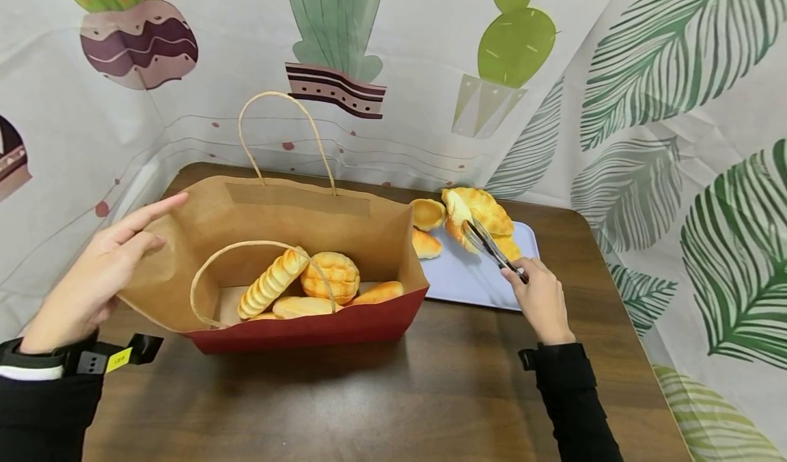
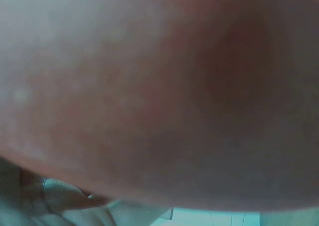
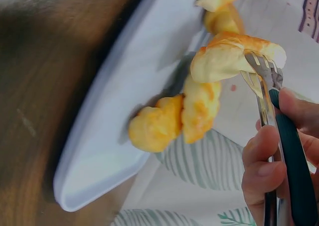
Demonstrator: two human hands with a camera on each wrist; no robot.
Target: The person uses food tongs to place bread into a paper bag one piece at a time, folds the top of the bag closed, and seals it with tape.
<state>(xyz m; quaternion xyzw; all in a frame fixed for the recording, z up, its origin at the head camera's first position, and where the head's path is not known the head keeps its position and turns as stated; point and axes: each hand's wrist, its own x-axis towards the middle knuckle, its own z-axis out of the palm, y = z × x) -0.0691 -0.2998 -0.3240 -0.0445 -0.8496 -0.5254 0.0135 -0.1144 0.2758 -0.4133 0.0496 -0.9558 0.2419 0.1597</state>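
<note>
One bread roll (image 3: 219, 61) is sitting between the tips of the metal tongs (image 1: 492, 249), over the far side of the pale tray (image 1: 455, 281). Its long axis is running roughly from the tray's far edge toward its near edge, crossing the tongs at an angle. From the right hand's (image 1: 544, 303) fingers, the roll is lying ahead and to the left; this hand is being much the nearer, while the mouth of the paper bag (image 1: 289, 206) is gaping farther left. The right hand is curling round the tong handles, squeezing them toward each other. At the bag's left rim, the left hand (image 1: 98, 274) is resting, index finger extending straight, thumb lying against the paper; its other fingers are mostly hiding, so I cannot tell whether they are gripping. Inside the bag, a ridged loaf (image 1: 273, 283) and a scored bun (image 1: 330, 277) are lying among longer breads (image 1: 375, 293). A golden pastry (image 1: 492, 209) is lying near the tray's far right corner. Beyond the worktop's (image 1: 307, 407) far edge, a printed cloth (image 1: 424, 38) is hanging.
</note>
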